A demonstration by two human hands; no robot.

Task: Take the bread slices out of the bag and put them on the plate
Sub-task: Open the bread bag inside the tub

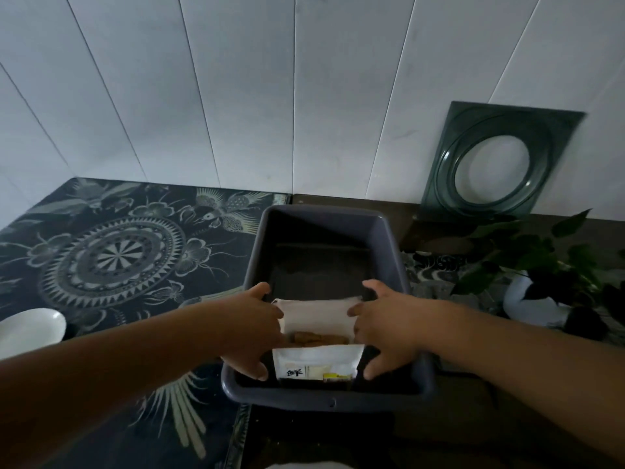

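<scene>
A white bread bag [318,362] stands upright in the near end of a dark grey plastic bin [392,252]. Its mouth is spread wide, and brown bread slices [316,339] show inside. My left hand [252,328] grips the bag's left side and my right hand [384,328] grips its right side, both holding the mouth apart. A white plate [28,328] lies at the left edge of the table, partly cut off by the frame.
A dark patterned cloth [115,255] covers the left of the table. A green glass square with a round hole [490,164] leans on the white panelled wall. A leafy plant in a white pot [537,265] stands at the right.
</scene>
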